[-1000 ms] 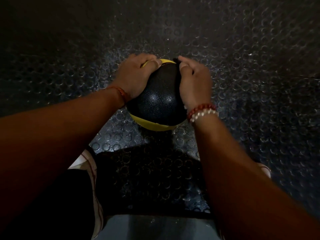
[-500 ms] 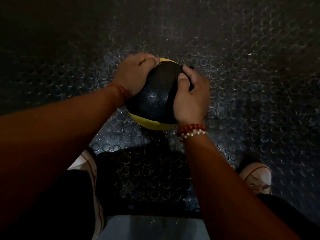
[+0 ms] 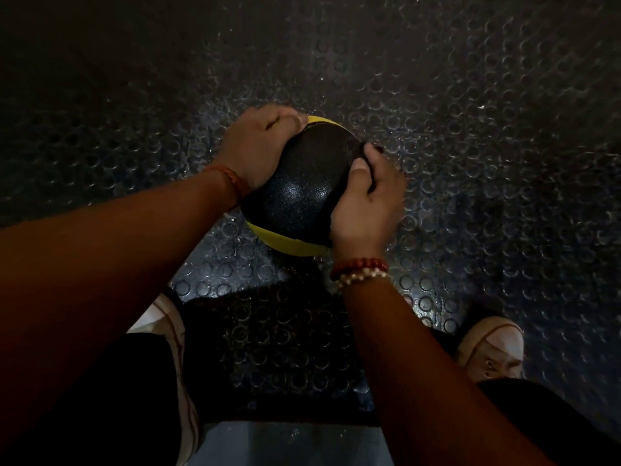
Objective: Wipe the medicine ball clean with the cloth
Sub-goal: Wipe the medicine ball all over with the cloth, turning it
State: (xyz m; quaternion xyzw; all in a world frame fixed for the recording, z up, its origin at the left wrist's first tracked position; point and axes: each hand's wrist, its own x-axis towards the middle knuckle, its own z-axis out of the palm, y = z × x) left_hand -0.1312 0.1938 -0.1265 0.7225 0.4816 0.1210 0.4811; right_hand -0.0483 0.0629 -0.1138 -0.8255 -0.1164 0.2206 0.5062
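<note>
Right hand (image 3: 368, 210) grips cloth (image 3: 369, 173) against medicine ball (image 3: 302, 186).

This looks like a gym or exercise room. The floor is black rubber matting (image 3: 470, 129) covered in raised round studs, the sort laid in weight and training areas, and it fills nearly the whole view under dim light. On it sits a black and yellow medicine ball (image 3: 302, 193) with a pebbled skin, plainly training kit. The person's feet wear pale canvas lace-up trainers, the left shoe (image 3: 171, 331) and the right shoe (image 3: 494, 348). A smoother grey strip (image 3: 285, 442) borders the matting at the near edge.
</note>
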